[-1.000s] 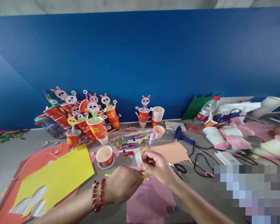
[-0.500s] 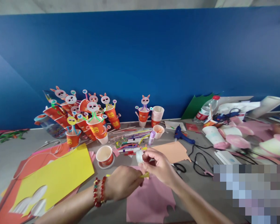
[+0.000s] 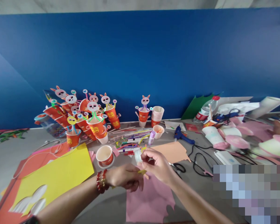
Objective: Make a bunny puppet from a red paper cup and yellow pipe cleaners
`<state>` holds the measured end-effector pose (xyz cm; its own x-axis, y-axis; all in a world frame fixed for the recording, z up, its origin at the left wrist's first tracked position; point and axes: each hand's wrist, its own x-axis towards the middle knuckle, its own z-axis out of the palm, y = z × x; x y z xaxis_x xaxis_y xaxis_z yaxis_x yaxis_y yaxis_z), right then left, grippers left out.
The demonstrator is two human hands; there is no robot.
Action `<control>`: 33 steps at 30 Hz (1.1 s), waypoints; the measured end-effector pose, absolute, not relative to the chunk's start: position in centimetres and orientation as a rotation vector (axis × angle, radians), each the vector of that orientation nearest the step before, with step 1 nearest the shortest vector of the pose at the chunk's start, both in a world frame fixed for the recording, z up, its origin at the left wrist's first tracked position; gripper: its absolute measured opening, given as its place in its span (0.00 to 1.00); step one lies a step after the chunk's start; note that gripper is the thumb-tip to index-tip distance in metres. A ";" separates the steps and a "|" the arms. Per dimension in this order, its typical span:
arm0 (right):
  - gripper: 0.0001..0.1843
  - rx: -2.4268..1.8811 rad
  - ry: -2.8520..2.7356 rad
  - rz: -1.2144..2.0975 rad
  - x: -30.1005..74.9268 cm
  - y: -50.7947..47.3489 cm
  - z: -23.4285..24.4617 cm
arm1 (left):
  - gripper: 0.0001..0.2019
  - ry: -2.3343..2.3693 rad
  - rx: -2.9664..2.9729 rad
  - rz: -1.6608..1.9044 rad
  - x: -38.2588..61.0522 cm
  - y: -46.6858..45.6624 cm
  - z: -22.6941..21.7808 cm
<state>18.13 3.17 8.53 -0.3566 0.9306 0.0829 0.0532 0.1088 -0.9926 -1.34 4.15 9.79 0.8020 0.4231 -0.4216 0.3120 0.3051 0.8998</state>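
My right hand (image 3: 159, 165) is closed on a small clear roll of tape (image 3: 138, 156), lifted above the table. Just left of it my left hand (image 3: 126, 177), with red bead bracelets at the wrist, pinches a thin yellow strip (image 3: 142, 172). Both hands hover over a pink paper sheet (image 3: 149, 200) near the table's front. An orange paper cup (image 3: 105, 156) stands just behind my left hand.
Several orange cups with paper rabbit heads (image 3: 91, 115) crowd the back left. Yellow paper (image 3: 58, 177) lies on orange sheets at left. Pens and sticks (image 3: 130, 140), a blue glue gun (image 3: 180, 134), scissors (image 3: 178, 168) and cables lie behind. Pink and white paper flowers (image 3: 238, 140) fill the right.
My left hand has turned and shifted slightly left along the yellow strip. My right hand has lifted the tape roll a little and tilted it.
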 end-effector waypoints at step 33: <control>0.10 -0.809 -2.128 0.805 19.6 2.1 11.7 | 0.23 0.842 1.416 0.369 -1.6 3.7 9.2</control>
<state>19.56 2.08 11.74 -0.5509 0.7377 0.3902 0.2944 0.6093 -0.7363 -1.56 3.68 9.17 0.6686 0.6843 -0.2910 0.2507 0.1610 0.9546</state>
